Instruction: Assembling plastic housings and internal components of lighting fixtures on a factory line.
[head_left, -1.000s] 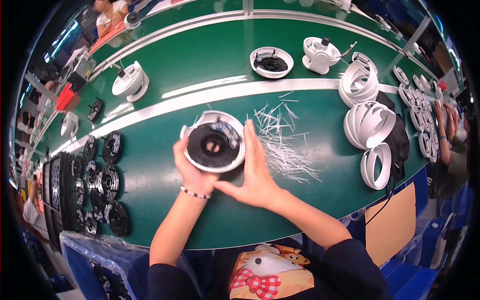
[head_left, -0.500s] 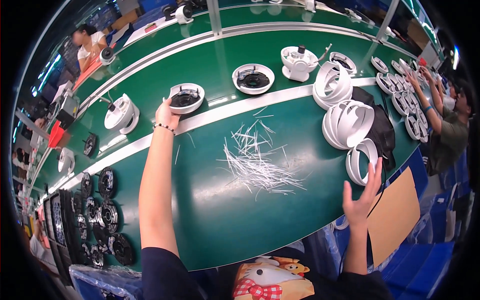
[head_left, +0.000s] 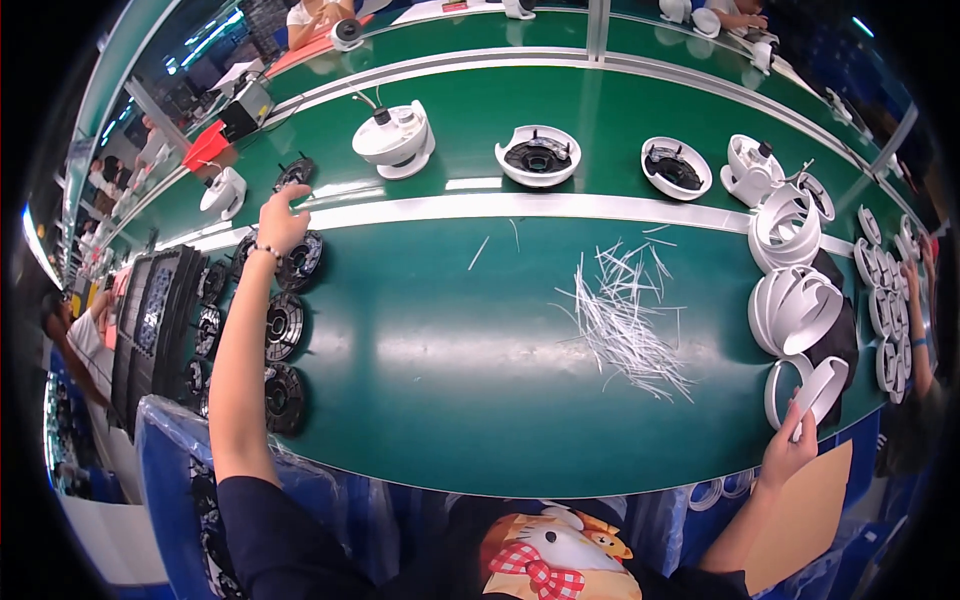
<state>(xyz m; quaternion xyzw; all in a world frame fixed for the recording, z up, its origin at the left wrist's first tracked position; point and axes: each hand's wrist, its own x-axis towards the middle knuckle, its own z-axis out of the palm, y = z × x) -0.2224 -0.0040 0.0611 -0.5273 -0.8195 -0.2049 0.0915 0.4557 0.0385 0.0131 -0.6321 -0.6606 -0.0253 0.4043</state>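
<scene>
My left hand (head_left: pixel 279 220) reaches out to the far left with its fingers spread, and rests at the upper edge of a black round disc (head_left: pixel 302 262). More black discs (head_left: pixel 284 326) lie in a row below it. My right hand (head_left: pixel 789 450) is at the near right edge of the green table (head_left: pixel 440 360). Its fingers grip the lower rim of a white ring housing (head_left: pixel 812 388) that stands on edge. A loose pile of thin white strips (head_left: pixel 625 315) lies between my hands.
Stacked white ring housings (head_left: pixel 798 305) stand at the right. White round bases (head_left: pixel 538 155) and a white dome unit (head_left: pixel 395 140) sit on the far belt. Black trays (head_left: pixel 150 320) line the left. A co-worker's arm (head_left: pixel 915 330) is at the far right. A blue bin (head_left: pixel 170 450) stands at the lower left.
My left hand has let go of the white base on the far belt and swung left to the black discs. My right hand has taken hold of the white ring.
</scene>
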